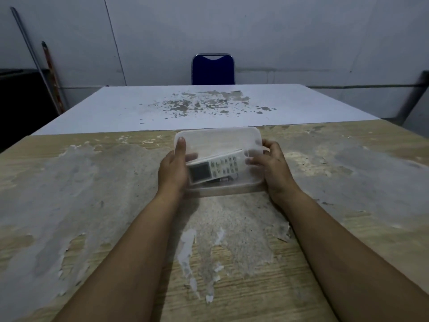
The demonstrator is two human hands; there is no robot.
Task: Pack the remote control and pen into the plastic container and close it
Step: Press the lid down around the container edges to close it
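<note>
Closing step: both hands lower the translucent lid (218, 140) over the container (222, 189) on the worn counter (92, 182). The remote (214, 167) lies inside, a pen-like object (222, 180) just beside it. The left hand (173, 169) and right hand (272, 165) grip the lid's ends, forearms outstretched. Next, likely, the lid must be squared and pressed down.

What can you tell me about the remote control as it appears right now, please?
The remote control is a slim white plastic bar with a grey screen at its left end and rows of small pale buttons to the right. It lies face up and slanted inside the clear plastic container, seen through the translucent lid held over it by the left hand and right hand. A dark pen lies along its near side.
</note>
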